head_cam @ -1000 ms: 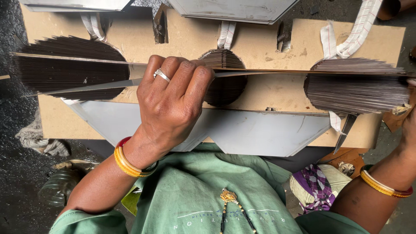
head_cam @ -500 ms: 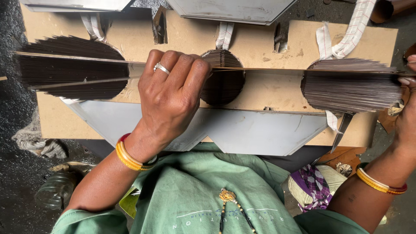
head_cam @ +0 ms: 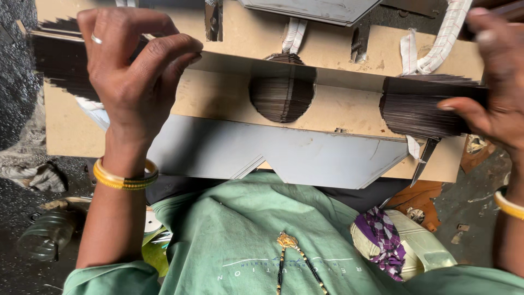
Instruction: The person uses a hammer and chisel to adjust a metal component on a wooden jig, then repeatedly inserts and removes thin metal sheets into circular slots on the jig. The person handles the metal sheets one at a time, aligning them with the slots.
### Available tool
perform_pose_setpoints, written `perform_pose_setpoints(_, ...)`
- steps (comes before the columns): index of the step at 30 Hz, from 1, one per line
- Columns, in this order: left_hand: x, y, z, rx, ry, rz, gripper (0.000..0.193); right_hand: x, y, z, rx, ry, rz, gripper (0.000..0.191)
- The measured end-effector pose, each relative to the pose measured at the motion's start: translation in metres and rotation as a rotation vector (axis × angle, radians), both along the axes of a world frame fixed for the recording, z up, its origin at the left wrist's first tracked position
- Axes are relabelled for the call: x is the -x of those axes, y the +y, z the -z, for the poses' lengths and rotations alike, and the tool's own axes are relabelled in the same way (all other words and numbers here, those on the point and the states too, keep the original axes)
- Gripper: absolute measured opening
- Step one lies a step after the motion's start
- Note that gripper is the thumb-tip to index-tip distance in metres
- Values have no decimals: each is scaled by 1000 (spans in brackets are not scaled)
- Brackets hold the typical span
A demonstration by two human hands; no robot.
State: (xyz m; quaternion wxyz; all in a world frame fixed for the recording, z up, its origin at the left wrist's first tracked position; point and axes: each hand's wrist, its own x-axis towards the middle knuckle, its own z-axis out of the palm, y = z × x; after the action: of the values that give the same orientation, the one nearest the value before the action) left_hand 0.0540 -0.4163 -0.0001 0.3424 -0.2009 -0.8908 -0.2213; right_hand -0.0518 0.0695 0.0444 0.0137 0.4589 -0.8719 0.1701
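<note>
Up at the left end of the wooden board [head_cam: 218,104], the left hand [head_cam: 128,71] curls its fingers and thumb shut around a thin dark metal strip [head_cam: 349,82] that spans the board's length. Across at the right end, the right hand [head_cam: 491,87] pinches the same strip above a stack of thin dark sheets [head_cam: 415,109]. Another stack [head_cam: 281,95] sits at the board's middle, and grey metal plates [head_cam: 305,153] lie along its near edge.

Soft daylight, sharp centre, blurred right edge.
</note>
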Motion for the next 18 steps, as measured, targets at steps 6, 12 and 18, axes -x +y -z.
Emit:
perform_pose_setpoints(6, 2, -9, 25, -131, 52, 21, 8, 11, -47, -16, -301, 115, -99, 69)
perform_pose_setpoints(12, 2, -29, 35, -129, 27, 5, 10, -5, -83, -5, -311, 192, -135, 67)
perform_pose_setpoints(18, -4, -39, 47, -121, 3, -40, 12, -5, -103, 7, -307, 309, -133, 61)
